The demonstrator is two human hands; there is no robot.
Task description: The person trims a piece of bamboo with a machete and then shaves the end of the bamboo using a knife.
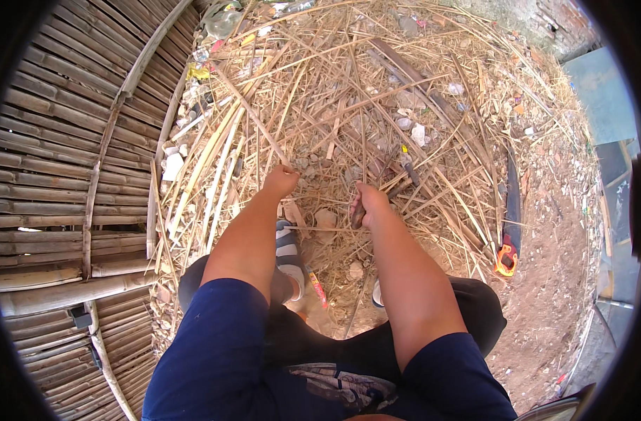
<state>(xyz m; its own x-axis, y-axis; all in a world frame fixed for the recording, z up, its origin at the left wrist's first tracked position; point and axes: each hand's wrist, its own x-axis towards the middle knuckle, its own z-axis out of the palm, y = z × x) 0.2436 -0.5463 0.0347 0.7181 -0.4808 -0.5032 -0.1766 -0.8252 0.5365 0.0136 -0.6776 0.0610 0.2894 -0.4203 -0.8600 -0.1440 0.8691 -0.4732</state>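
My left hand [283,180] is closed on the near end of a long bamboo strip [249,109], which runs away from me to the far left. To its right, my right hand [369,203] is wrapped round the brown wooden handle [359,216] of a tool. A dark part of that tool seems to come out past the fingers on the far right side; its kind cannot be made out. Just beyond lies a small dark tool with a yellow tip [409,167]. Both hands are low over the litter of strips, in front of my knees.
A handsaw with an orange handle [505,259] lies on the right. Bamboo strips and splinters [320,91] cover the ground, with dark wooden planks [432,98] among them. A slatted bamboo wall [61,168] stands left. My sandalled foot [288,252] is beside a red wrapper [317,289].
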